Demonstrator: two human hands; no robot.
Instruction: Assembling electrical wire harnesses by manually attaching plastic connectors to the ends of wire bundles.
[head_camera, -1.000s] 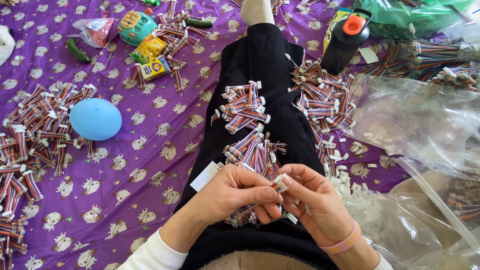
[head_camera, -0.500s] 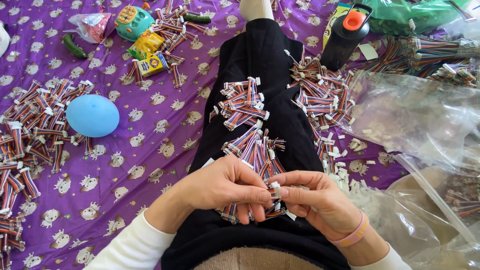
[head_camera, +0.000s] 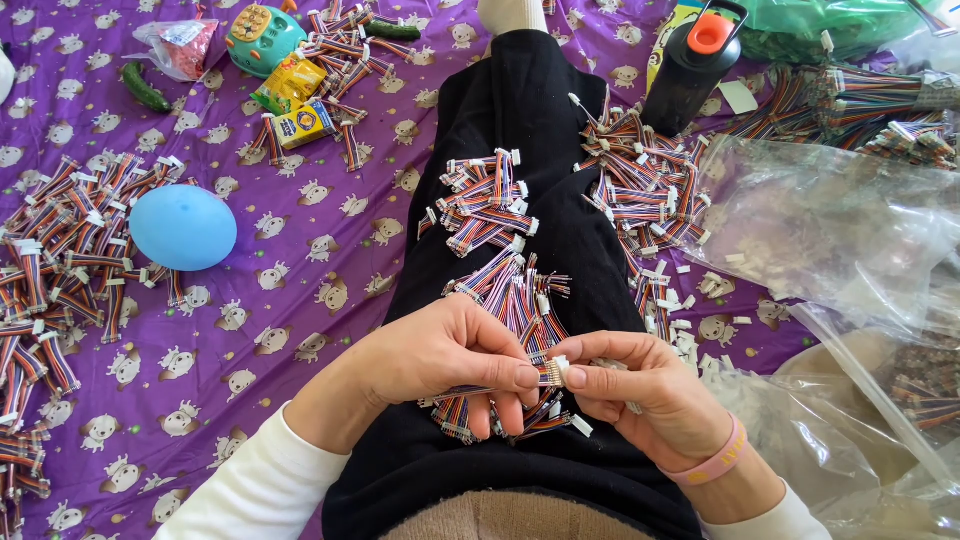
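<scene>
My left hand (head_camera: 440, 360) pinches a short multicoloured ribbon cable (head_camera: 549, 374) by its end, over my black-clad lap (head_camera: 560, 250). My right hand (head_camera: 640, 385), with a pink wristband, meets it thumb to thumb and holds the small white connector end of the same cable. Under both hands lies a loose bunch of the same striped cables (head_camera: 515, 300). A second bunch (head_camera: 485, 205) rests farther up the leg. The fingers hide how the connector sits on the wire tips.
Heaps of cables lie on the purple patterned sheet at left (head_camera: 60, 260) and right of the leg (head_camera: 645, 190). A blue balloon (head_camera: 183, 227), toy phone (head_camera: 263, 38), yellow packets (head_camera: 295, 100), black bottle with orange cap (head_camera: 695, 70) and clear plastic bags (head_camera: 830, 230) surround me.
Both hands have dropped slightly and come together at the fingertips on one cable end. The view has shifted a little; the piles stay put.
</scene>
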